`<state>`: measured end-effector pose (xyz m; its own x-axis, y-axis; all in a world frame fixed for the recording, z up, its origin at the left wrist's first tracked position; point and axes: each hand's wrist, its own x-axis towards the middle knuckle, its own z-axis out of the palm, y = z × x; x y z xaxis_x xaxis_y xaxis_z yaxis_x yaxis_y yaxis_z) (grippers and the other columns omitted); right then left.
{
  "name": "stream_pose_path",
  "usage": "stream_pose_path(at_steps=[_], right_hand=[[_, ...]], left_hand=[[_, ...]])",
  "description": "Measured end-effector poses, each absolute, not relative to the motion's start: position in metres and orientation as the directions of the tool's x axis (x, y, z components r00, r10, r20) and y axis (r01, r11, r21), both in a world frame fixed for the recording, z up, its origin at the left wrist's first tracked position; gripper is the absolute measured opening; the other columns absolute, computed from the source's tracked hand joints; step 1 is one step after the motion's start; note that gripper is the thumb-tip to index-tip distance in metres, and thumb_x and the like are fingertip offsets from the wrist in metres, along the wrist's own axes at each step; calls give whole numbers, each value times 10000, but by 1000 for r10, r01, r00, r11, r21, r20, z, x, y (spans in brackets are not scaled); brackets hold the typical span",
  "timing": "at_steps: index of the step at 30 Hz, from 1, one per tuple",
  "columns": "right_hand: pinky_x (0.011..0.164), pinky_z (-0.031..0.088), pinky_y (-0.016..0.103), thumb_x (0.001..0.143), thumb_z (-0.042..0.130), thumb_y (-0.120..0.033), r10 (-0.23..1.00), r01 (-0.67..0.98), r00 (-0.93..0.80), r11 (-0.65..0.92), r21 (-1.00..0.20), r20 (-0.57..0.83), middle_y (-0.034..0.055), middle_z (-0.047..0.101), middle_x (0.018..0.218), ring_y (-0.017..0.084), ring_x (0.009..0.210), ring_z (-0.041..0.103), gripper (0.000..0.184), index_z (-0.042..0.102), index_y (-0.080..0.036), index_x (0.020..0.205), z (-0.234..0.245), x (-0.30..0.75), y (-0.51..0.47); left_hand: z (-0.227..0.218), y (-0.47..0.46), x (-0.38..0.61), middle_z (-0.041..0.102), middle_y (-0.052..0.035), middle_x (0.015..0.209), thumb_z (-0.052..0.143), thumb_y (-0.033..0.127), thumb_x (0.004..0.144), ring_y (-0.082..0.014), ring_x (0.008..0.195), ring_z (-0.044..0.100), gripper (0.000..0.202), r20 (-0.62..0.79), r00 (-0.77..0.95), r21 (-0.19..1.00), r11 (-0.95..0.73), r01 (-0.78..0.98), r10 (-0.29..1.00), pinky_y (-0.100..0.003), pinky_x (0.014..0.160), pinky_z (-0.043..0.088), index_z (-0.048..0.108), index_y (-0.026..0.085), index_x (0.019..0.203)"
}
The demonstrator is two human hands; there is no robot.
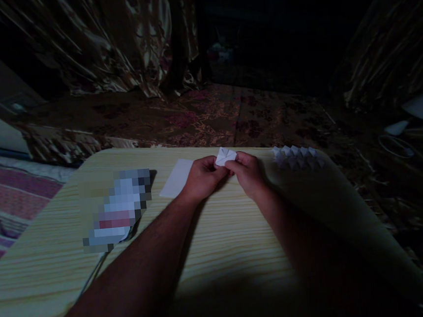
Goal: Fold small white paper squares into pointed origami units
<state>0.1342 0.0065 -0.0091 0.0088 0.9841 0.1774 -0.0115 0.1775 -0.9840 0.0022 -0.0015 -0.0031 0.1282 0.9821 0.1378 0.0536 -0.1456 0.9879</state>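
Note:
Between my two hands is a small white folded paper, with crease lines meeting near its middle. My left hand grips its left side, fingers curled and partly hidden behind it. My right hand pinches the lower right part, the thumb lying across the front. Both hands are just above the far side of the wooden table. Beside my left hand lies a white sheet of paper, partly covered by that hand. To the right of my right hand, several small folded paper pieces stand in two rows.
A phone-like device, blurred out, lies on the left of the wood-grain table, with a cable running toward me. Beyond the table's far edge is a patterned cloth surface with curtains. Striped bedding is at the left.

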Motion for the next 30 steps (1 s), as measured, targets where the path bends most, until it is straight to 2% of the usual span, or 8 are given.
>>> stream_pose_path(at_steps=[10,17,20,24,27,30], right_hand=[[509,369,210,673,582,-272,987,29,7,158,-987,158,-19,600,640,103,564,490,154,610,-158,774,-12,131,7],[536,394,207,681,584,-267,984,6,5,179,-984,179,-8,629,713,109,614,525,158,605,-160,795,-13,133,9],[522,395,209,682,590,-274,988,5,-2,157,-988,157,-16,619,673,102,573,518,158,597,-164,794,-12,134,9],[476,368,208,675,608,-268,990,43,-82,122,-992,119,-36,580,572,91,495,488,128,582,-173,757,-12,133,8],[449,346,205,653,602,-224,987,115,-109,128,-985,116,-34,587,563,94,484,492,95,589,-176,734,-13,133,7],[446,352,201,645,593,-202,987,122,-102,136,-983,124,-28,601,571,101,498,517,81,590,-176,722,-14,133,7]], left_hand=[[-8,3,-2,560,10,608,665,306,689,-77,501,433,183,137,203,988,-150,46,969,-206,471,308,605,134,688],[-7,2,-1,588,-2,671,655,290,711,-92,578,478,160,178,188,975,-199,96,966,-206,517,341,610,137,725],[-3,2,0,614,-7,708,660,286,702,-107,608,522,169,175,119,984,-175,-9,977,-218,556,391,616,148,788],[0,3,0,628,0,742,689,308,678,-108,619,548,293,142,11,973,-137,-186,990,-232,597,432,635,164,928],[-2,5,-1,634,-2,746,724,297,641,-101,629,555,351,146,-45,961,-153,-232,988,-230,620,437,650,160,956],[-6,8,-3,626,-5,711,725,285,628,-95,592,542,325,130,-59,962,-141,-234,990,-225,584,427,663,147,916]])
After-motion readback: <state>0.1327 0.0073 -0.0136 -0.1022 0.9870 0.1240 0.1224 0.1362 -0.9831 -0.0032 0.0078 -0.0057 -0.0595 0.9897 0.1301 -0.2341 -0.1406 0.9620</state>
